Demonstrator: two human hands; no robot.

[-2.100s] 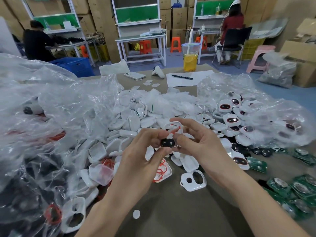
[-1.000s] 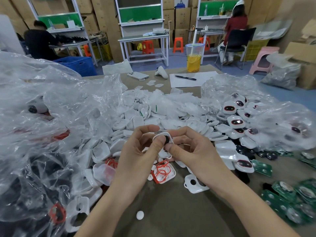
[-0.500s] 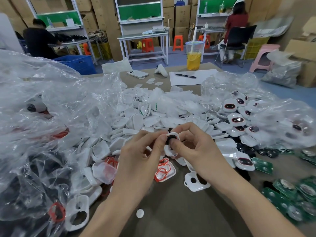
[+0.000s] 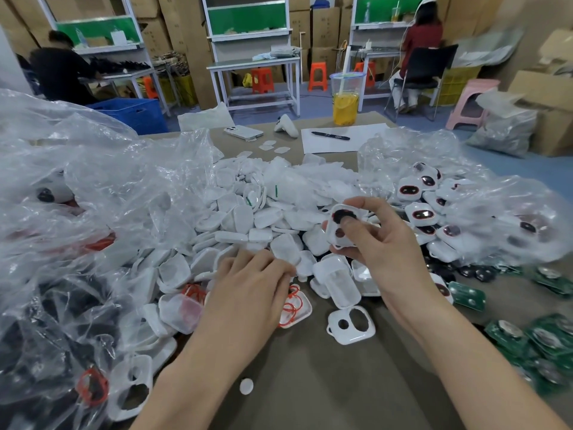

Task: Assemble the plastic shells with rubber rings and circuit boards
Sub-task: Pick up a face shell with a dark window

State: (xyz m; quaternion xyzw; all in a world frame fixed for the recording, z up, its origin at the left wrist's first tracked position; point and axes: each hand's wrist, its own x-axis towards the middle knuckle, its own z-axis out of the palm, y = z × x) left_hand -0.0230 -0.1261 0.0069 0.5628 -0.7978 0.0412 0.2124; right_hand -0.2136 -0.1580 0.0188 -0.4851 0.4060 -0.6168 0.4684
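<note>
A: Nearest stuff first, quick.
B: Small white disc [image 4: 246,385] on the table [image 4: 310,392]. Green circuit boards [image 4: 508,332] near right, well apart from both hands.

A: Left hand?
B: The left hand [image 4: 254,283] is palm down on the near edge of the pile of shells [image 4: 248,218]. It partly covers a white tray with red rubber rings [image 4: 293,305] in it. Fingertips are hidden, so I cannot tell whether it pinches anything.

A: And the shell being worked on?
B: It's up in the right hand [image 4: 381,243], above the pile. Fingers wrap round the shell [image 4: 341,226] from behind, thumb pressing on its front. A black insert sits in its upper opening. An empty two-hole shell [image 4: 350,325] lies on the table just below that hand.

A: How does it handle?
B: My guess is light, thin, stiff plastic, smooth enough to slip. Best held by the long edges, leaving the openings free. The rings look soft and floppy, so pinch one at a time. Hold the boards by their edges.

A: Further back?
B: Finished shells [image 4: 421,214] with dark windows are right of the hand, some under a clear bag. At the far end of the table, a phone [image 4: 243,132], a pen [image 4: 330,135] and a drink cup [image 4: 345,100].
</note>
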